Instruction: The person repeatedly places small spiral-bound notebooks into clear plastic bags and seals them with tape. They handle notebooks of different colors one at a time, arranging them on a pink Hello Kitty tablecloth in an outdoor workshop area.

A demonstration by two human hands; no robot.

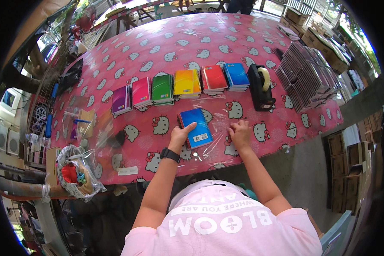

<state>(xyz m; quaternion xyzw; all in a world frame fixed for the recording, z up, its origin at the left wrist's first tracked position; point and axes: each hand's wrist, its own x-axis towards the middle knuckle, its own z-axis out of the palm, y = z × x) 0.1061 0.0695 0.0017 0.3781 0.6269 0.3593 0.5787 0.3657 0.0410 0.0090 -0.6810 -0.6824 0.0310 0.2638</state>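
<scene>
My left hand [180, 138] grips a blue spiral notebook [195, 123] at its left side, with the thumb across the cover. A small white label sits near the notebook's lower edge. Shiny clear plastic [217, 141] lies between the notebook and my right hand [240, 135]. That hand rests low over the table, its fingers bent but apart, and nothing shows in them. Beyond my hands runs a row of spiral notebook stacks: purple [121, 100], pink [141, 91], green [162, 88], yellow [187, 82], red [213, 78] and blue [236, 76].
A black tape dispenser [261, 91] stands right of the row. Farther right are wrapped notebook stacks [307, 72]. A plastic-lined bin [77, 173] hangs at the near left edge of the pink table [158, 64]. Cardboard boxes [345, 170] are stacked at the right.
</scene>
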